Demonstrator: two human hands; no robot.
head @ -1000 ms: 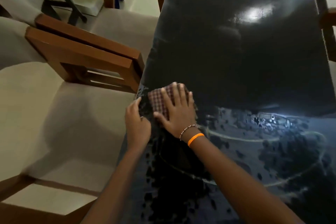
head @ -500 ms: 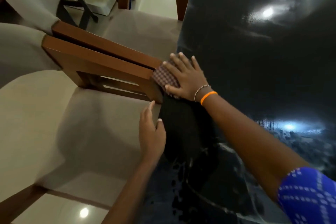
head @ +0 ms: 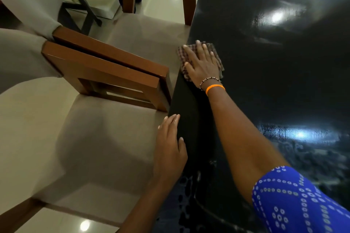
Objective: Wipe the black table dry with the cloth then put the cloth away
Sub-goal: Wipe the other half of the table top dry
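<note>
Pressed checked cloth (head: 201,58) flat under spread right fingers (head: 198,49) at tabletop (head: 265,81) edge; left fingers (head: 171,121) flat, empty. Risked cloth slipping off beyond fingertips.

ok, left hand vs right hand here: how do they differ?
The right hand lies flat on the checked cloth, pressing it onto the black table; the left hand is bare, with nothing under it but the table's edge. The right hand reaches farther up the table, while the left hand sits nearer the camera. The right wrist wears an orange band and a beaded bracelet; the left shows none. Both are palm down with fingers extended.
</note>
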